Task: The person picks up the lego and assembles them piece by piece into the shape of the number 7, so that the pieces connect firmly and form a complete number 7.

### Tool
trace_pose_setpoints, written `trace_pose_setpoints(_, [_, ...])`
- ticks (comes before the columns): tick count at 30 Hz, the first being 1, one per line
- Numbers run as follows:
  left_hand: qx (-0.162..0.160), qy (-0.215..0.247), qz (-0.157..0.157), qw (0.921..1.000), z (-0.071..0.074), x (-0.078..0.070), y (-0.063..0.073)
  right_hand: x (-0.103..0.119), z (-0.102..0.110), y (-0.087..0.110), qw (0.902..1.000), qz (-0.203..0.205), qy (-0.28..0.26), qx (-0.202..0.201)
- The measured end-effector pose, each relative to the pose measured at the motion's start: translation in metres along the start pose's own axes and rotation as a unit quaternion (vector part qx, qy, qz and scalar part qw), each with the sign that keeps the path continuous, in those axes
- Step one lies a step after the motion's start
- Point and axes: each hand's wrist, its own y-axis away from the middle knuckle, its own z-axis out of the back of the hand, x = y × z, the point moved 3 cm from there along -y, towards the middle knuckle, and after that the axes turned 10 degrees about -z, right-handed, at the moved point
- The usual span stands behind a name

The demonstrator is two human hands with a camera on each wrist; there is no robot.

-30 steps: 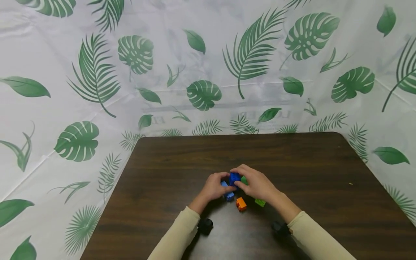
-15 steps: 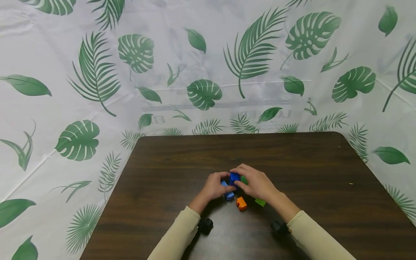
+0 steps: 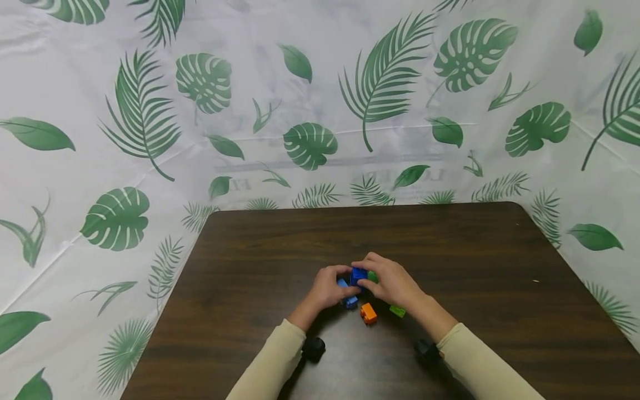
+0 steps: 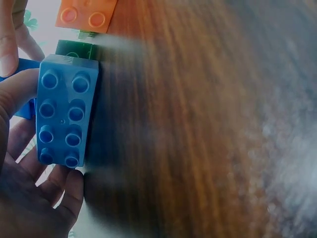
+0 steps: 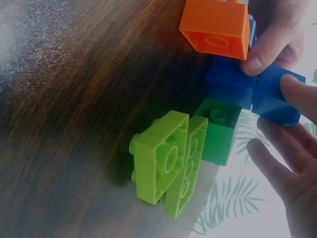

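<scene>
In the head view both hands meet around dark blue bricks (image 3: 358, 276) in the middle of the table. My right hand (image 3: 392, 283) pinches the upper dark blue brick (image 5: 276, 96) between thumb and fingers. Directly under it sits a second dark blue brick (image 5: 229, 82), gripped by my left hand (image 3: 327, 287), whose thumb lies along its side in the right wrist view. The two bricks line up end to end, a thin seam between them. A light blue studded brick (image 4: 64, 111) stands close by the left hand, hiding part of its grip in the left wrist view.
An orange brick (image 3: 368, 314) lies nearer the body. Two lime green bricks (image 5: 161, 158) and a darker green brick (image 5: 221, 134) are beside the right hand. Black wrist cameras (image 3: 314, 349) hang at both cuffs. A leaf-printed sheet (image 3: 310, 100) rises behind the brown table (image 3: 265, 244).
The whole head view has shifted slightly left. Both hands keep their hold on the dark blue bricks, and the other bricks stay put.
</scene>
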Motion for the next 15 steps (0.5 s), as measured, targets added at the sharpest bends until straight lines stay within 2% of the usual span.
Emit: trace_pose_setpoints(15, [0.019, -0.026, -0.024, 0.9992, 0.0002, 0.0010, -0.0021, 0.0028, 0.0000, -0.0021, 0.9999, 0.009, 0.005, 0.006])
